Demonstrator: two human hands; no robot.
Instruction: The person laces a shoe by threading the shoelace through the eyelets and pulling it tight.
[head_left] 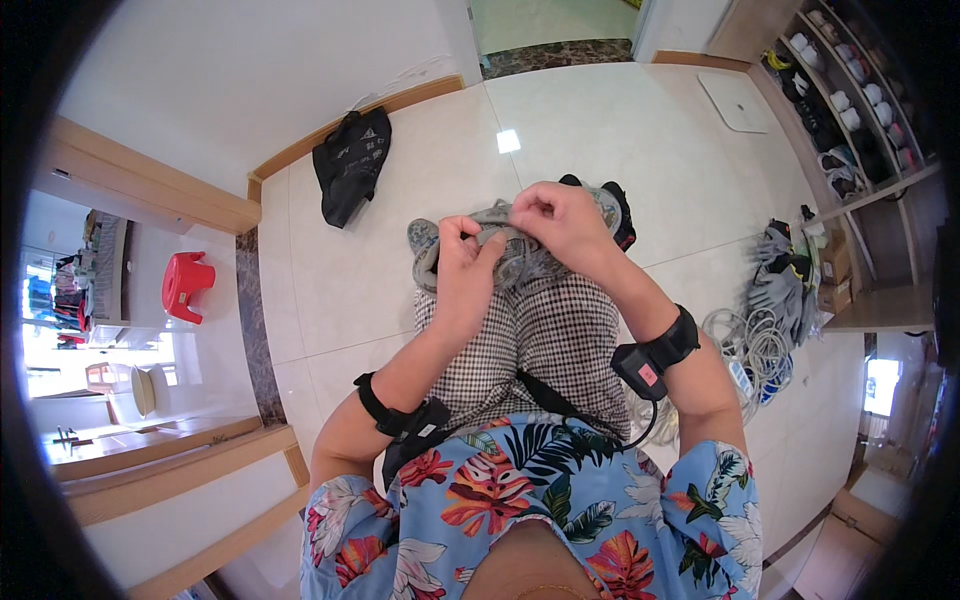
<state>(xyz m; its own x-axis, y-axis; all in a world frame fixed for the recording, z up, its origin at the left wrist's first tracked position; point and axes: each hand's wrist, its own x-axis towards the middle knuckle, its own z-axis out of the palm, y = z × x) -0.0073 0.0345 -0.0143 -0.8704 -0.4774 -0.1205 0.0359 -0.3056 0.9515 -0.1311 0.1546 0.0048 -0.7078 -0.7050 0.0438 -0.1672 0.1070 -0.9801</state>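
Observation:
On my lap, near the knees of the checked trousers [470,325], lies a grey bundle [525,265] with thin cord-like loops; its exact kind is hard to make out. My left hand [468,262] is closed at the bundle's left part, thumb and fingers gripping it. Just right of it, my right hand [562,222] pinches the top of the same grey bundle with thumb and bent forefinger. Both palms hide part of what the fingertips hold.
Coiled light cables [750,350] and a pile of grey gloves [780,285] lie on the floor to my right. Beyond stands a shoe rack [850,100] and a white flat scale [732,103]. A black bag [352,165] rests at the far left; a red stool [188,287] stands past the doorway.

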